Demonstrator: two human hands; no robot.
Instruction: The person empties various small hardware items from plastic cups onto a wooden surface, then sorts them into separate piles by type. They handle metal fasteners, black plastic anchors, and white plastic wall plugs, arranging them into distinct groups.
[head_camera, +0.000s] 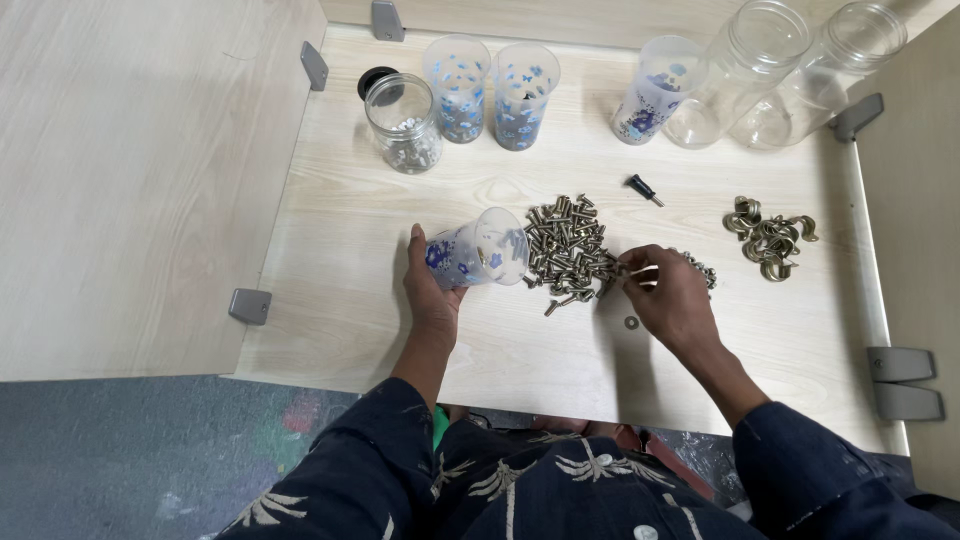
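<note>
My left hand (430, 290) grips a clear plastic cup with blue flower print (478, 250), tipped on its side with its mouth facing right toward a pile of brass-coloured screws (567, 250) on the light wooden table (400, 330). My right hand (668, 295) rests at the right edge of that pile, its fingertips pinched on one or two screws. A few screws lie inside the tilted cup. A single small washer (631, 322) lies just below my right hand.
At the back stand a glass jar of small white parts (404, 124), its black lid (377, 82), three flower-print cups (458, 88) (522, 95) (655, 90) and two clear jars on their sides (745, 70) (830, 70). A heap of brass hooks (768, 238) and a small black bit (644, 189) lie right. Wooden walls enclose the table.
</note>
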